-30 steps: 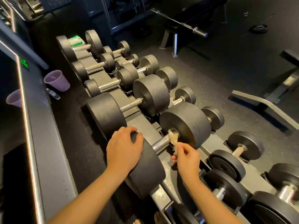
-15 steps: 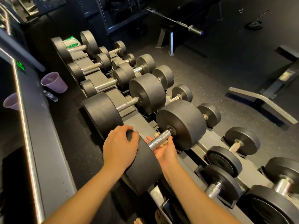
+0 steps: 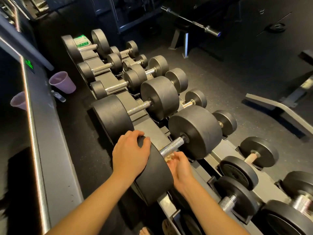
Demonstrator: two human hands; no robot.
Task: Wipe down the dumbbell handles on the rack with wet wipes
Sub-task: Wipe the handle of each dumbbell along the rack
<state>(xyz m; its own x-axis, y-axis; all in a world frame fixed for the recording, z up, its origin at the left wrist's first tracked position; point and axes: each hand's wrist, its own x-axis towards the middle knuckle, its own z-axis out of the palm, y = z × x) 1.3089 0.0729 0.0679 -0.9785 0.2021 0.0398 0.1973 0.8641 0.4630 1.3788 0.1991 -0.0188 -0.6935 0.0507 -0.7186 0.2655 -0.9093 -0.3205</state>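
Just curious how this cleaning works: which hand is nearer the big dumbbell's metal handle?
Right. The right hand holds a wipe just under the handle; the left hand grips the near weight head.

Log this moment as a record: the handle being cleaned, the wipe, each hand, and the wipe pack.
handle: knurled metal, mostly uncovered
wipe: bunched against the handle's underside, by the near weight head
left hand: fingers curled over that head's top edge
right hand: below the handle, holding the wipe
wipe pack: green, resting on the farthest dumbbell
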